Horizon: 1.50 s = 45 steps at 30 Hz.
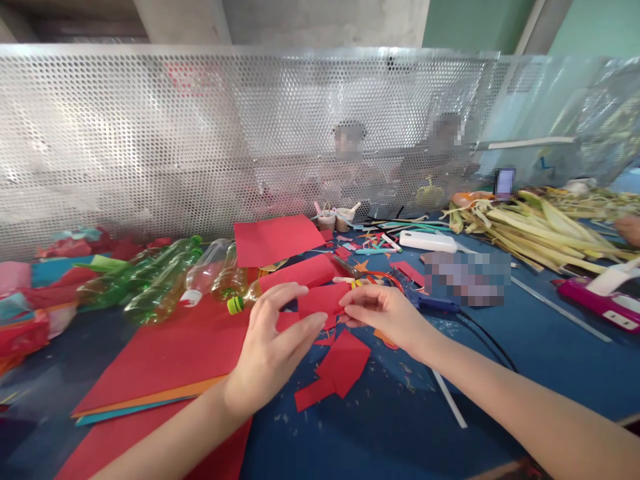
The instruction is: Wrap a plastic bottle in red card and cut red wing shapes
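A small piece of red paper (323,299) is pinched at its right edge between the thumb and fingers of my right hand (383,313). My left hand (265,347) is at the paper's left side, thumb and fingers apart in a curve, with nothing gripped between them. Below the hands, cut red paper scraps (345,363) lie on the blue tabletop (400,427). Just beyond my right hand are scissors with orange-red handles (385,277), partly hidden. A blue glue gun (437,305) with a black cord rests to the right of that hand.
Large red sheets (170,353) are stacked at the left, behind them several green and clear plastic bottles (165,287). A white glue stick (450,400) lies at right. Dry husks (540,227) are heaped far right, near a magenta power strip (600,303). A perforated metal screen (250,133) borders the back.
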{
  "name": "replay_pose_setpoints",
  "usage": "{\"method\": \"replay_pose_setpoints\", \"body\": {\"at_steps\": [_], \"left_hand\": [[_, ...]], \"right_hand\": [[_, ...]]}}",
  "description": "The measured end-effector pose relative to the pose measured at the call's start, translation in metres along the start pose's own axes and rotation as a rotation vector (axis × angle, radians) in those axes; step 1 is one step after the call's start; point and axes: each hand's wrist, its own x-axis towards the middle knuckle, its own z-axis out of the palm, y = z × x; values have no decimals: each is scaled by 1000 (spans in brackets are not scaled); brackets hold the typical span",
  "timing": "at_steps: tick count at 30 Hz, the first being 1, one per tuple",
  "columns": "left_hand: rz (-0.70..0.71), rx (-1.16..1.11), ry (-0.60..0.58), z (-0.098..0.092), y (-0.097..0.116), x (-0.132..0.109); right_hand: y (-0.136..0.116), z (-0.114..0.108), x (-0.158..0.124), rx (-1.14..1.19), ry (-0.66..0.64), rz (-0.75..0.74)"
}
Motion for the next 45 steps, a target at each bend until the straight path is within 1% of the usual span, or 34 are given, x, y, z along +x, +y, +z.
{"method": "replay_pose_setpoints", "body": {"at_steps": [2, 3, 6, 8, 11, 16, 19, 22, 24, 26, 28, 30, 31, 34, 36, 40, 45], "left_hand": [[144, 53, -74, 0, -5, -3], [192, 59, -118, 1, -8, -4], [249, 34, -237, 7, -14, -9], [232, -6, -291, 12, -15, -10], [179, -59, -334, 19, -15, -11], [105, -155, -357, 26, -13, -12], [51, -177, -378, 27, -13, -13], [-43, -219, -435, 28, -12, -15], [-125, -262, -474, 28, -11, -15], [-169, -296, -495, 28, -11, -16], [-151, -316, -498, 29, -11, -16], [-123, -327, -501, 29, -12, -16], [-123, -332, -507, 29, -12, -17], [-146, -353, -518, 29, -12, -17], [-148, -361, -514, 28, -11, -17], [-115, -321, -507, 28, -11, -17], [-85, -248, -500, 27, -11, -16]], "right_hand": [[3, 0, 3, 0, 25, 88], [5, -1, 4, -7, 41, 134], [13, -3, 9, -41, 61, 252], [17, -5, 12, -70, 50, 294], [22, -8, 15, -129, 34, 316], [24, -12, 18, -233, -9, 318], [21, -12, 18, -284, -43, 304], [17, -11, 15, -373, -74, 264], [14, -10, 11, -455, -71, 215], [12, -9, 6, -639, -29, 83], [12, -8, 2, -861, 15, -103], [12, -7, 0, -997, 0, -249], [13, -6, 0, -1007, -31, -277], [15, -6, 1, -986, -122, -284], [17, -6, 3, -983, -158, -273], [19, -8, 6, -1006, -183, -281], [20, -11, 6, -1074, -214, -338]]}}
